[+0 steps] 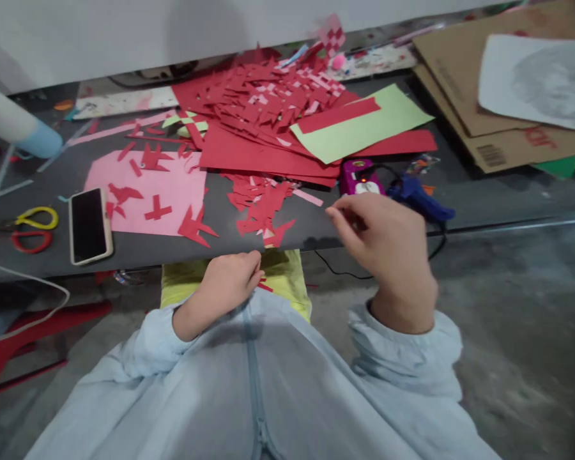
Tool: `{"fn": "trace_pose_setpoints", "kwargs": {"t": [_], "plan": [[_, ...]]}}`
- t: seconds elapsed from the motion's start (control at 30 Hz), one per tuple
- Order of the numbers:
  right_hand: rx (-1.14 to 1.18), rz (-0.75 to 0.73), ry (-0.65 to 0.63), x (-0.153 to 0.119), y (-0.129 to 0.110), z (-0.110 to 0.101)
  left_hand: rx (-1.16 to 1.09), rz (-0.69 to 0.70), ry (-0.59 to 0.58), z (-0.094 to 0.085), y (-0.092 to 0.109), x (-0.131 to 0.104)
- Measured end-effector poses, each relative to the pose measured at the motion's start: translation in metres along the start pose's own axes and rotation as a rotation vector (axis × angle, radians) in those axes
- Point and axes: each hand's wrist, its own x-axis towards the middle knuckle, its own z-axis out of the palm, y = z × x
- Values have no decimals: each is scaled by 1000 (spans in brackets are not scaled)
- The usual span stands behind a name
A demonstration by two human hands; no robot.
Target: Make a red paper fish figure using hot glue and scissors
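My left hand (pixel 232 276) is closed in front of my lap at the table's edge. A red paper strip (pixel 265 285) shows just beside its fingers; whether they grip it I cannot tell. Raised over the front edge at the right, my right hand (pixel 386 233) has thumb and fingers drawn together, and anything between them is hidden. Just beyond it lie a purple device (pixel 357 177) with a lit orange spot and a blue tool like a glue gun (pixel 421 199). Small cut red paper pieces (pixel 263 207) are heaped between the hands.
A big pile of folded red and pink paper pieces (pixel 268 96) lies at the back, beside a light green sheet (pixel 364 128). At left are a pink sheet (pixel 148 182), a phone (pixel 90 225) and scissors (pixel 34 220). Cardboard (pixel 460 89) lies at right.
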Motion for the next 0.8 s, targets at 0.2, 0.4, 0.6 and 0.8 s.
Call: {"fn": "trace_pose_setpoints", "kwargs": {"t": [0.2,0.4,0.6,0.8], "plan": [[146,-152,-215,20,-68,52,-76,-233,256,-5,-46,-29],[63,-142,-528,31,-124,77,3,-392,548,10,-93,-38],[-10,-79,-669,32,-148,86,118,-337,599,13,-101,-34],[52,-42,-654,31,-144,85,155,-278,603,12,-104,-30]]}}
